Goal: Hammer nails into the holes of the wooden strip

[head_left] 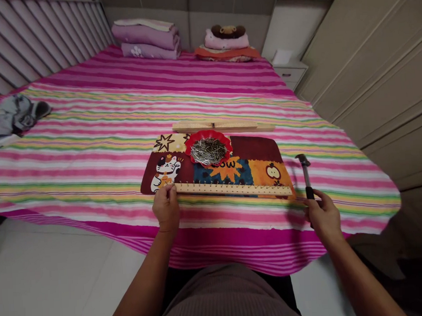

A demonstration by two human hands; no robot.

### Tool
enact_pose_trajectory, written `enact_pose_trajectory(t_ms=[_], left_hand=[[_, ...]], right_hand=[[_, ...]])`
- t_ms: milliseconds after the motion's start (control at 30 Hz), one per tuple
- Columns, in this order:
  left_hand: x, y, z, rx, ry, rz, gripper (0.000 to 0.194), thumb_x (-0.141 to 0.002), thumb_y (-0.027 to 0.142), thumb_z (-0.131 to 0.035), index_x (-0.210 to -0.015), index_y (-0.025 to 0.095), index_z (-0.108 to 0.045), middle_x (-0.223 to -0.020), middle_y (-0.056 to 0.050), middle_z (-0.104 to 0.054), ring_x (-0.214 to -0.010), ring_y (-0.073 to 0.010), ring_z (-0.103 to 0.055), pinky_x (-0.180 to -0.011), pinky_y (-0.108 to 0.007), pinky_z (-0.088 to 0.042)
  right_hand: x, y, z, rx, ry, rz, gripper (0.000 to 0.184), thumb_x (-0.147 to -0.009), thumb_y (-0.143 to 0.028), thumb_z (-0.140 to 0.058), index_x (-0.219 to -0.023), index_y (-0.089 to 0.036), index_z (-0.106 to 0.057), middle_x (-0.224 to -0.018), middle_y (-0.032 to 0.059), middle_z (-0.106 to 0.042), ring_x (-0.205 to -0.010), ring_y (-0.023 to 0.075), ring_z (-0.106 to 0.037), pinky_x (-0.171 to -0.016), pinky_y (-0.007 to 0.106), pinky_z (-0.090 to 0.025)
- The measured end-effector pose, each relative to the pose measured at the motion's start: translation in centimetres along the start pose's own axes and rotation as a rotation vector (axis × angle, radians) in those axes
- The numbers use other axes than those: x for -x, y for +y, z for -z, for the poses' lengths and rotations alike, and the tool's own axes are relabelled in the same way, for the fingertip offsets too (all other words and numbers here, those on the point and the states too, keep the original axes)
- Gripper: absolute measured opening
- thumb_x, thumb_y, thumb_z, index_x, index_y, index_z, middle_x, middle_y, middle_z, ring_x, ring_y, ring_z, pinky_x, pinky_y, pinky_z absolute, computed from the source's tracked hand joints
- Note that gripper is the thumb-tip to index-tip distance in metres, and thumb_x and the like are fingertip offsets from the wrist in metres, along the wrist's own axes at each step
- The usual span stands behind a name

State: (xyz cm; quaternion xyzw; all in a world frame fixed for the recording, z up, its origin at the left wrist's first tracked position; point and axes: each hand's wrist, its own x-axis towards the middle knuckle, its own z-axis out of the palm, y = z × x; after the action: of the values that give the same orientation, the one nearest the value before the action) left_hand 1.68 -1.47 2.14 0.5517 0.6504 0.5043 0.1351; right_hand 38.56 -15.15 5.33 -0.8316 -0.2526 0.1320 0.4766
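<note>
Striped bed: what a spread of colour, the cover (pixel 89 151) ran beneath it all!
Patterned mat: there (pixel 257 150) it lay, cat and apple on show!
Nailed strip: along the mat's near edge stretched the wooden strip (pixel 234 190), nails standing along it!
Spare wood: pale pieces (pixel 195 126) rested just beyond the mat!
Hammer: out right, head raised (pixel 306 173)!
Right hand: fingers (pixel 323 215) wrapped firmly round its handle!
Left hand: fingertips at the strip's left end (pixel 166 207), their exact grip too small to tell!
Red bowl: on the mat (pixel 209 133), loaded with loose nails (pixel 208 151)!
</note>
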Motion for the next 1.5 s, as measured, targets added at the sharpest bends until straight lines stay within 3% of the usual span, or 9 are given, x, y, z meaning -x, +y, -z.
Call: enact_pose_trajectory(t_ms=[100,267,400,500,700,900,1200,1367,1500], left_hand=[[0.0,-0.4,0.0,0.0,-0.009,-0.027,0.021,-0.083,0.039,-0.052,-0.084,0.021,-0.064,-0.084,-0.004,-0.066,-0.084,-0.018,-0.06,-0.079,-0.031,-0.045],[0.0,-0.7,0.1,-0.009,-0.019,-0.066,0.019,-0.083,0.036,-0.051,-0.083,0.022,-0.063,-0.084,-0.004,-0.066,-0.083,-0.0185,-0.059,-0.078,-0.03,-0.044],[0.1,-0.8,0.0,0.013,-0.035,-0.117,0.019,-0.084,0.035,-0.05,-0.084,0.022,-0.063,-0.083,-0.004,-0.066,-0.084,-0.0185,-0.059,-0.08,-0.031,-0.044],[0.1,-0.9,-0.1,0.022,-0.022,-0.13,0.019,-0.084,0.035,-0.05,-0.083,0.022,-0.063,-0.083,-0.004,-0.066,-0.083,-0.0186,-0.058,-0.08,-0.031,-0.043],[0.4,-1.1,-0.3,0.014,-0.012,-0.168,0.018,-0.086,0.033,-0.047,-0.083,0.022,-0.061,-0.081,-0.005,-0.064,-0.08,-0.0185,-0.057,-0.078,-0.031,-0.043],[0.6,-1.4,-0.3,0.006,-0.019,-0.134,0.016,-0.084,0.031,-0.047,-0.081,0.022,-0.06,-0.076,-0.004,-0.061,-0.077,-0.0184,-0.056,-0.075,-0.03,-0.043],[0.6,-1.3,-0.3,0.052,-0.016,-0.127,0.017,-0.084,0.031,-0.049,-0.082,0.022,-0.062,-0.082,-0.005,-0.065,-0.082,-0.0189,-0.058,-0.079,-0.032,-0.044],[0.6,-1.8,-0.4,0.009,-0.024,-0.14,0.016,-0.084,0.03,-0.048,-0.083,0.021,-0.062,-0.079,-0.005,-0.064,-0.079,-0.0191,-0.058,-0.077,-0.032,-0.044],[0.6,-1.7,-0.5,0.009,-0.014,-0.144,0.019,-0.085,0.034,-0.048,-0.083,0.021,-0.062,-0.082,-0.006,-0.065,-0.082,-0.0195,-0.059,-0.079,-0.032,-0.045]], right_hand=[[3.6,-3.5,0.6,-0.369,-0.078,-0.085,0.052,-0.068,-0.04,-0.066,-0.115,-0.024,-0.053,-0.061,-0.0084,-0.049,-0.039,0.0072,-0.04,-0.034,0.019,-0.033],[9.3,-7.1,0.7,-0.376,-0.509,-0.053,0.049,-0.077,-0.052,-0.062,-0.117,-0.025,-0.054,-0.065,-0.0046,-0.054,-0.04,0.0097,-0.044,-0.031,0.02,-0.034],[12.4,-8.7,-1.7,-0.224,-0.821,0.172,0.048,-0.088,-0.046,-0.051,-0.13,-0.023,-0.052,-0.067,-0.0028,-0.054,-0.048,0.0097,-0.045,-0.041,0.021,-0.037],[13.7,-10.4,-4.2,-0.135,-0.953,0.379,0.045,-0.093,-0.037,-0.043,-0.135,-0.022,-0.049,-0.063,-0.0046,-0.047,-0.051,0.0096,-0.04,-0.049,0.021,-0.037],[14.7,-12.5,-7.6,-0.064,-1.069,0.484,0.045,-0.094,-0.029,-0.038,-0.139,-0.023,-0.045,-0.06,-0.0057,-0.04,-0.053,0.0099,-0.035,-0.05,0.021,-0.033],[14.9,-12.7,-9.0,-0.005,-1.085,0.502,0.044,-0.093,-0.025,-0.039,-0.136,-0.023,-0.048,-0.064,-0.0035,-0.052,-0.054,0.0104,-0.041,-0.054,0.022,-0.04],[15.4,-14.0,-8.4,-0.016,-1.014,0.624,0.048,-0.094,-0.029,-0.037,-0.142,-0.026,-0.042,-0.077,0.001,-0.063,-0.071,0.0161,-0.059,-0.068,0.029,-0.049],[15.0,-13.5,-8.7,0.022,-1.07,0.61,0.046,-0.093,-0.027,-0.039,-0.139,-0.024,-0.046,-0.082,0.0024,-0.065,-0.074,0.0163,-0.06,-0.07,0.03,-0.05],[14.9,-13.5,-7.6,-0.04,-0.986,0.628,0.046,-0.094,-0.03,-0.039,-0.139,-0.023,-0.046,-0.076,0.0009,-0.062,-0.071,0.0145,-0.058,-0.069,0.027,-0.049]])
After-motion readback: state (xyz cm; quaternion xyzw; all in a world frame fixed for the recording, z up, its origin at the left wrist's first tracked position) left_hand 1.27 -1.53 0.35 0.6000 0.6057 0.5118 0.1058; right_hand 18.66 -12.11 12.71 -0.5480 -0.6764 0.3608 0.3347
